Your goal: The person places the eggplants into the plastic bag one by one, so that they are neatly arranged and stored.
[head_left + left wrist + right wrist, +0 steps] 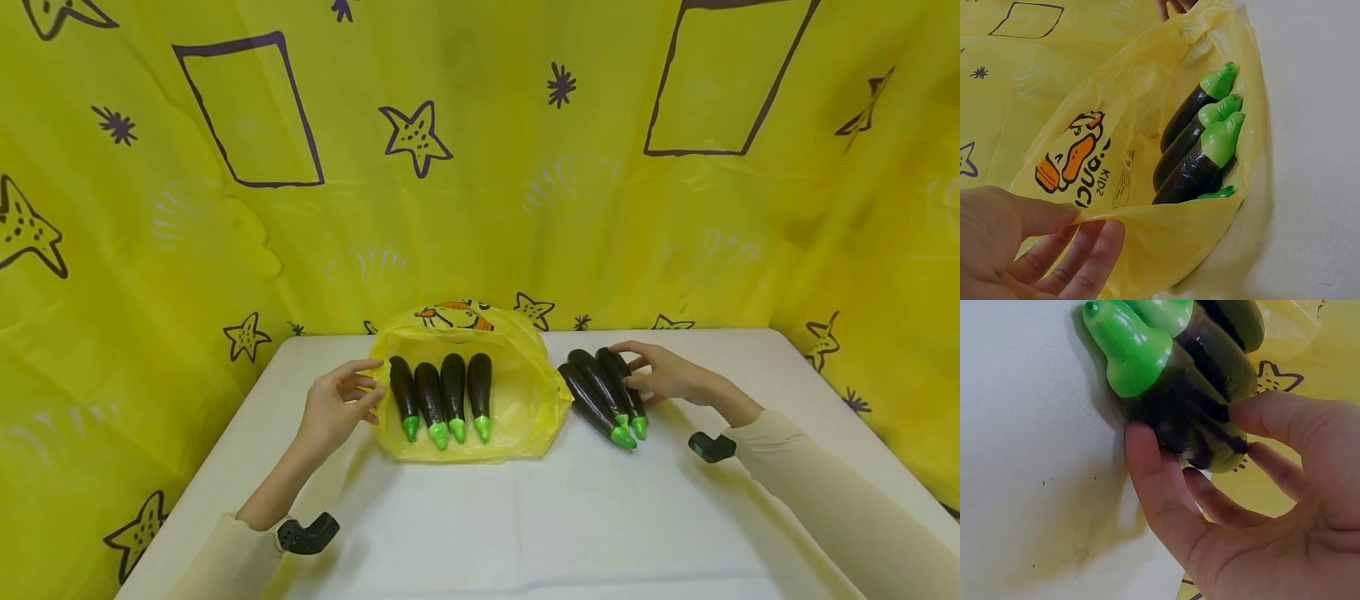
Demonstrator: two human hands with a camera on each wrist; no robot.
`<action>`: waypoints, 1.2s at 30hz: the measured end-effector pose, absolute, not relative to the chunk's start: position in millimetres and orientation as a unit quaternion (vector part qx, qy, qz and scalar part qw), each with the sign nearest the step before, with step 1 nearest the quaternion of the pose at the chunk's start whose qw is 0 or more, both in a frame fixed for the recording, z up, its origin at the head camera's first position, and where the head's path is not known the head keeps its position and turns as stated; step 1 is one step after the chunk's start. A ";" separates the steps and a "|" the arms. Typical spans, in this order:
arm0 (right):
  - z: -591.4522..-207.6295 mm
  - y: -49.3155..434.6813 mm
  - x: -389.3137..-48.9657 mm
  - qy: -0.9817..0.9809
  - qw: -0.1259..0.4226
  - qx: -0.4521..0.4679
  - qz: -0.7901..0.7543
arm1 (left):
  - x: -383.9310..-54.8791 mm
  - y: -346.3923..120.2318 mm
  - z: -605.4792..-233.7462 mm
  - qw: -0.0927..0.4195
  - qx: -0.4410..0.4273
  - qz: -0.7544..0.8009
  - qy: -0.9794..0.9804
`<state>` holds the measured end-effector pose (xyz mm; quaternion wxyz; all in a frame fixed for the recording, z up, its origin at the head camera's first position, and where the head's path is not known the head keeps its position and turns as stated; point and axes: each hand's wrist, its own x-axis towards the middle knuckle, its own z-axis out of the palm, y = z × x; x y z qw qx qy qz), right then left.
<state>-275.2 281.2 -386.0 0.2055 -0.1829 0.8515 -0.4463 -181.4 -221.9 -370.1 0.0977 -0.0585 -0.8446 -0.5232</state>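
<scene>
Picking up looks like the step in hand: the right hand (663, 372) grips a long, glossy, dark, green-capped eggplant (633, 402) — two loose eggplants (600, 385) lie just beside it. A clean lift seems called for next. The left hand (337, 406) pinches a translucent yellow plastic bag (521, 412), mouth wide — four matching eggplants (453, 387) inside.
</scene>
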 end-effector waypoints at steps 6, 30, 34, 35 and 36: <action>-385.6 279.4 -272.7 0.848 0.214 -0.176 -0.451 | -179.2 -221.7 -373.8 0.096 -0.053 -0.527 -0.843; -383.6 278.7 -271.2 0.851 0.206 -0.174 -0.450 | -180.9 -220.2 -369.4 0.103 -0.068 -0.530 -0.839; -382.4 277.8 -270.1 0.852 0.206 -0.172 -0.450 | -180.9 -221.0 -368.4 0.102 -0.070 -0.531 -0.838; -382.7 277.8 -270.2 0.851 0.206 -0.172 -0.451 | -181.0 -221.1 -368.5 0.102 -0.070 -0.532 -0.838; -383.1 277.9 -270.5 0.851 0.205 -0.172 -0.452 | -181.1 -221.2 -368.6 0.102 -0.070 -0.533 -0.837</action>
